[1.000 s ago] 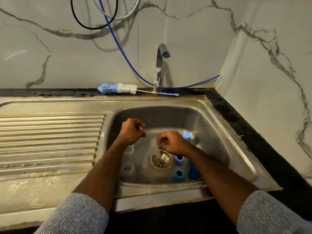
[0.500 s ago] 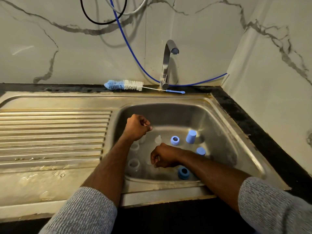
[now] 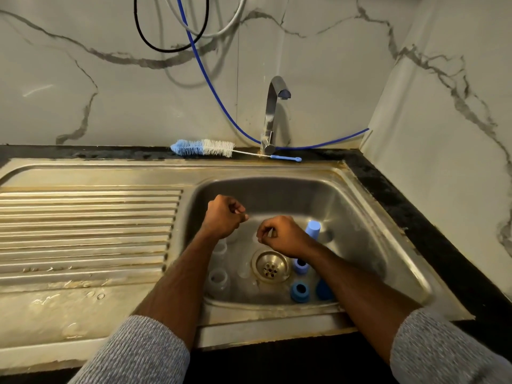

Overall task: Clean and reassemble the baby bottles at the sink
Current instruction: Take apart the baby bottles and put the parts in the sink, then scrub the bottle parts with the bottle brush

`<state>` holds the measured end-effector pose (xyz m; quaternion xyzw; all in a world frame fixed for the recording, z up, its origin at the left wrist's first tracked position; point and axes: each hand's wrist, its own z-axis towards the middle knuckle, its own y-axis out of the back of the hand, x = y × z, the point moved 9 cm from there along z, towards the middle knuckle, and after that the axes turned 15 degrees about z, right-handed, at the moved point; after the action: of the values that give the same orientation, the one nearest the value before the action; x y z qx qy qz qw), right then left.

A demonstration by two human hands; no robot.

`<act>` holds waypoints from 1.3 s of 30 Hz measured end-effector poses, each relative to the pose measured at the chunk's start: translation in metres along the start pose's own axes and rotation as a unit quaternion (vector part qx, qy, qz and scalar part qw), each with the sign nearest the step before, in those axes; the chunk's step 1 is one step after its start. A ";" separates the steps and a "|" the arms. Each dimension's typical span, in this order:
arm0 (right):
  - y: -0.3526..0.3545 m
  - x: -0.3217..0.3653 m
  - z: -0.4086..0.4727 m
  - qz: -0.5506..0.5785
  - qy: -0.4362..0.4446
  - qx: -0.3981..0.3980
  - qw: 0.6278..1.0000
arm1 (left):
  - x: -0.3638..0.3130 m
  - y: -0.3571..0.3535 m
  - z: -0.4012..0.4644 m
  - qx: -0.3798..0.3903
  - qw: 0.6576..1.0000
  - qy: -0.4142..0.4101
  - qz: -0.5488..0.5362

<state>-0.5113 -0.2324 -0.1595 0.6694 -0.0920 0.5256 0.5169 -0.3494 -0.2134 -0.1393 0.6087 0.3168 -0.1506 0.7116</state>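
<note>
Bottle parts lie unassembled in the sink (image 3: 360,217): clear bottles (image 3: 219,281) at left, blue collars (image 3: 299,292) and a cap (image 3: 313,230) at right. The brush (image 3: 203,147) rests unused behind; tap (image 3: 273,115) dry. Left hand (image 3: 223,217) and right hand (image 3: 282,236) hover with fingers clenched — whether they pinch anything, I cannot tell. Judgement: washing barely begun — reassembly all outstanding.
</note>
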 end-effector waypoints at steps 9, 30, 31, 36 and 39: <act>0.047 0.007 0.014 0.011 0.029 -0.114 0.993 | -0.011 0.013 -0.001 -0.050 0.997 0.009 -0.054; 0.144 -0.002 0.141 -0.290 -0.123 -0.160 0.935 | 0.006 0.025 0.057 -0.108 0.994 0.007 0.017; 0.142 -0.005 0.144 -0.302 -0.130 -0.150 0.932 | 0.007 0.022 0.058 -0.098 0.995 0.007 0.030; 0.132 -0.013 0.143 -0.351 -0.116 -0.147 0.918 | 0.013 -0.008 0.055 0.041 0.990 -0.020 0.133; 0.126 -0.005 0.133 -0.369 -0.072 -0.176 0.910 | 0.026 -0.027 0.051 0.115 0.970 -0.009 0.216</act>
<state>-0.5164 -0.3962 -0.0770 0.5900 0.0337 0.2236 0.7751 -0.3328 -0.2635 -0.1740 0.7389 0.1524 -0.0345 0.6555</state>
